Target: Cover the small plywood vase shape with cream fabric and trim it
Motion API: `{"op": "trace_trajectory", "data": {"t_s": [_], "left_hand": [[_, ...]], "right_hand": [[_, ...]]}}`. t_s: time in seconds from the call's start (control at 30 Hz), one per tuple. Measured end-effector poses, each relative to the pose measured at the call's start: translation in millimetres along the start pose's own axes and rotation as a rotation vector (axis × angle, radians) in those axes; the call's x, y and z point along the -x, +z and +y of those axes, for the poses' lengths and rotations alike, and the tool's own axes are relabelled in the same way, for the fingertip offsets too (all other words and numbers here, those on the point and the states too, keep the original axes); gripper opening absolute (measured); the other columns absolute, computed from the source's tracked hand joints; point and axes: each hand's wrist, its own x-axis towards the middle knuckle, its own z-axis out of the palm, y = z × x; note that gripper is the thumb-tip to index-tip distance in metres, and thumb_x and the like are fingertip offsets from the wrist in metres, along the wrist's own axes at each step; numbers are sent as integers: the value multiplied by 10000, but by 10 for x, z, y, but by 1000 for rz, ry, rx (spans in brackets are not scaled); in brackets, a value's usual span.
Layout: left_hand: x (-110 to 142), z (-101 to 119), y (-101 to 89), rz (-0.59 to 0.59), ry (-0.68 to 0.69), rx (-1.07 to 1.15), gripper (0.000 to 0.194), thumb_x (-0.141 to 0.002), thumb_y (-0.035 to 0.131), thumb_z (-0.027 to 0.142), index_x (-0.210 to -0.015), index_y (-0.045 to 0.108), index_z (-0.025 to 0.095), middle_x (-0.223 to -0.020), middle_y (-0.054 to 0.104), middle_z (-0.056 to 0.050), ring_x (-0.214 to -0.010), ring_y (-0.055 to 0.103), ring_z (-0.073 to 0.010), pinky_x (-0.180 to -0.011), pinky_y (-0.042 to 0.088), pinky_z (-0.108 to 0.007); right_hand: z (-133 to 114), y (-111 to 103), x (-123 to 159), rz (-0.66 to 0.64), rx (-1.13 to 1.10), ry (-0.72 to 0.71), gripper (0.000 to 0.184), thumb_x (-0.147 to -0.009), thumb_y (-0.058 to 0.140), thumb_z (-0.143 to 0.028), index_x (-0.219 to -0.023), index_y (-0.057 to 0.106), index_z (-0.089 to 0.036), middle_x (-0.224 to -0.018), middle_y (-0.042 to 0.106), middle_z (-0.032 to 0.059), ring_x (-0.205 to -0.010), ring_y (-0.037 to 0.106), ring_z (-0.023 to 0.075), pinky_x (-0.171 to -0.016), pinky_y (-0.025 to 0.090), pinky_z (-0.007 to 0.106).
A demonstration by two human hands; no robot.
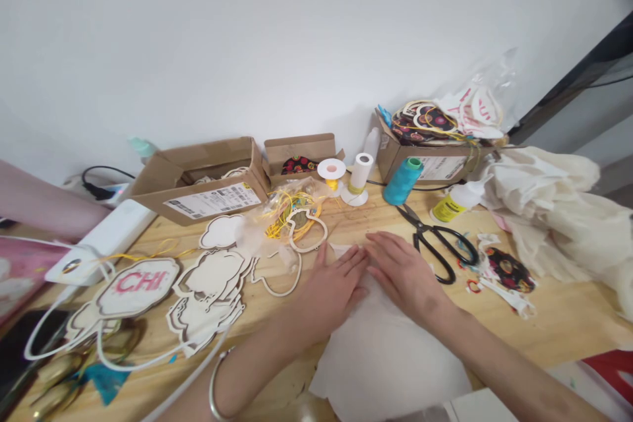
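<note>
Two bare hands are working at one spot near the middle of the light wooden tabletop (558, 336). A thin white cloth sheet (390, 359) is lying on the near part of the surface, directly under and in front of both hands. Its long axis is running from the fingers back toward the wearer, slanting slightly rightward; the narrow end is pointing away, toward the wall, and the sheet is widening toward the near edge.

Left hand (339, 287), silver bangle (213, 388) at the wrist, is reaching in with its fingers angled rightward. Right hand (395, 269) is coming from the other side, its fingers angled leftward; the fingertips are meeting or nearly meeting over the cloth. Grip, both hands: fingers are lying extended and close together; whether cloth is being pinched beneath, cannot tell.

Surroundings: black-handled metal scissors (420, 228) are lying just right of the right hand, blades pointing away and leftward. A teal thread cone (402, 183) is standing beyond them. Left of the left hand, white-faced, cloud-shaped wooden pieces (212, 273) are lying stacked. Farther left, a scalloped white plaque with pink lettering (141, 287) is resting face up.
</note>
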Motion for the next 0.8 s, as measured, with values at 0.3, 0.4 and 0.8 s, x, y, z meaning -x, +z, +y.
{"op": "trace_trajectory", "data": {"t_s": [0.3, 0.4, 0.8], "left_hand": [[97, -132, -305, 229, -315, 448, 391, -866, 298, 307, -1184, 473, 161, -1287, 448, -73, -1209, 366, -179, -1001, 292, -380], [198, -179, -306, 284, -352, 443, 417, -875, 287, 316, -1249, 394, 164, -1328, 398, -57, -1225, 340, -164, -1007, 286, -352], [164, 123, 95, 24, -64, -145, 541, -874, 192, 438, -1300, 298, 122, -1368, 317, -101, -1269, 247, -195, -1047, 108, -461]], "right_hand": [[49, 138, 160, -73, 16, -22, 399, -865, 351, -237, -1196, 473, -52, -1257, 465, 151, -1219, 343, 261, -953, 382, 453], [42, 137, 163, -73, 5, -6, 408, -861, 365, -243, -1208, 461, -51, -1271, 449, 147, -1227, 327, 257, -972, 363, 443], [1, 130, 153, -57, 114, -12, 400, -860, 340, -219, -1150, 509, -2, -1225, 485, 178, -1165, 415, 275, -931, 408, 448]]}}
